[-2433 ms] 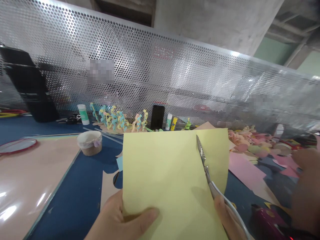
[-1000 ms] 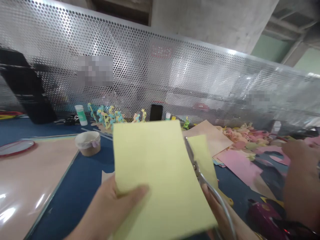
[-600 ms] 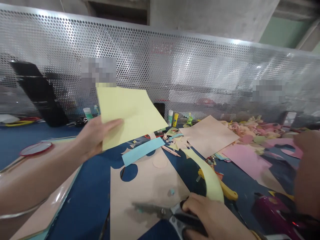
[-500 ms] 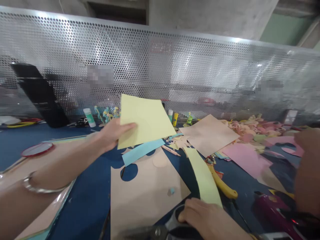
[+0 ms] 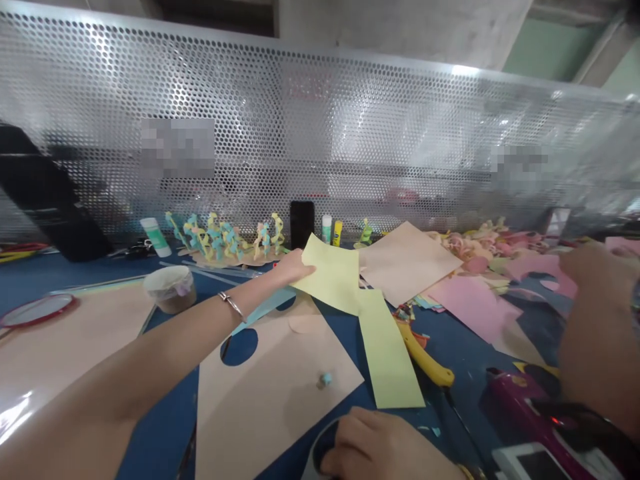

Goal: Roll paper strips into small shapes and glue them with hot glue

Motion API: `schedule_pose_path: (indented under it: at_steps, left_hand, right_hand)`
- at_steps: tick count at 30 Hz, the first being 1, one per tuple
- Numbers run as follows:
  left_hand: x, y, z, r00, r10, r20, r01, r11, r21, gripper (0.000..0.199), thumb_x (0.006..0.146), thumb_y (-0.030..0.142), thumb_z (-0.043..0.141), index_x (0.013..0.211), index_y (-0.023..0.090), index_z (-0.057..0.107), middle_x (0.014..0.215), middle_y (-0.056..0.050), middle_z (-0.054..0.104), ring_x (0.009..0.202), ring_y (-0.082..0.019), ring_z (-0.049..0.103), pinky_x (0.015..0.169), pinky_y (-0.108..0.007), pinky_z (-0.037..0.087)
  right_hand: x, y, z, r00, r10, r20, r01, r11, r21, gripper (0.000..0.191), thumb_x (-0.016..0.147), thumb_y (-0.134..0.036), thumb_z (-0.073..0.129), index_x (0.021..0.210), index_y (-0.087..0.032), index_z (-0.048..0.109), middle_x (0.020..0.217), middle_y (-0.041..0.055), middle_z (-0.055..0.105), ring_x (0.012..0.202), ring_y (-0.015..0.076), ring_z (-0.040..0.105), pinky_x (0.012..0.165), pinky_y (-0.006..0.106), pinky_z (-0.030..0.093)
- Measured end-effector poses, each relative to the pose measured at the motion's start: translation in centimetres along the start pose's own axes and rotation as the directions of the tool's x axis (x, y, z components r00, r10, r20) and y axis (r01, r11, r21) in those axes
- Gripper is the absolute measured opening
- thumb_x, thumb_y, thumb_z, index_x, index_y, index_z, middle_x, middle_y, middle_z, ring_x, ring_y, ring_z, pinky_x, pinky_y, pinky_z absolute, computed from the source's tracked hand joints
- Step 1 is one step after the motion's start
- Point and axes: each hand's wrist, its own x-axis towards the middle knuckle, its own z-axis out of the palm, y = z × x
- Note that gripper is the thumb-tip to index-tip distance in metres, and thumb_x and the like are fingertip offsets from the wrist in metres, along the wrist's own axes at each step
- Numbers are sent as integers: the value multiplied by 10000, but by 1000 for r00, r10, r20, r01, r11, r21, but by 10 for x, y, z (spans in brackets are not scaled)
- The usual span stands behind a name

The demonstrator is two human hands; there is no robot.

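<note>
Since the yellow paper [image 5: 334, 275] looks light and bendy, the left hand [image 5: 293, 268] rightly pinches its edge; the right hand [image 5: 373, 440] grips a gray handle [image 5: 314, 449].

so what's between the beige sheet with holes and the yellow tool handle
In the head view, a pale yellow paper strip lies between the beige sheet and the yellow handle.

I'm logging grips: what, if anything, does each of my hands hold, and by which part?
The left hand holds a pale yellow sheet by its left edge. The right hand grips a grey loop handle; the rest is out of view.
</note>
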Motion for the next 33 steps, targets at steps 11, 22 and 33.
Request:
schedule_pose_path:
  at_steps: [11,22,33]
  left_hand:
    - [-67,53,53,686,658,309,-714,691,112,709,703,499,710,1324,258,467,1347,-42,535,1240,-243,457,1037,-314,326]
    - [-76,71,77,698,685,212,-716,654,244,458,871,348,572,1301,201,512,1091,-88,706,955,-275,651,805,-363,479]
    - [-118,67,-35,630,491,-601,-589,807,41,309,844,291,638,1150,247,639,1100,36,709,960,-175,669,839,-279,546]
  right_hand:
    - [4,-6,-5,997,42,68,-39,998,-53,140,892,-315,574,924,-201,648,773,0,626,664,150,562,536,253,403]
    - [4,-8,-15,983,35,182,-33,999,-14,400,857,-530,542,986,-165,643,859,35,648,717,182,580,558,284,423]
    - [-9,7,-64,868,492,68,-496,865,68,178,860,-285,575,1028,-238,609,998,21,630,921,224,603,802,380,487]
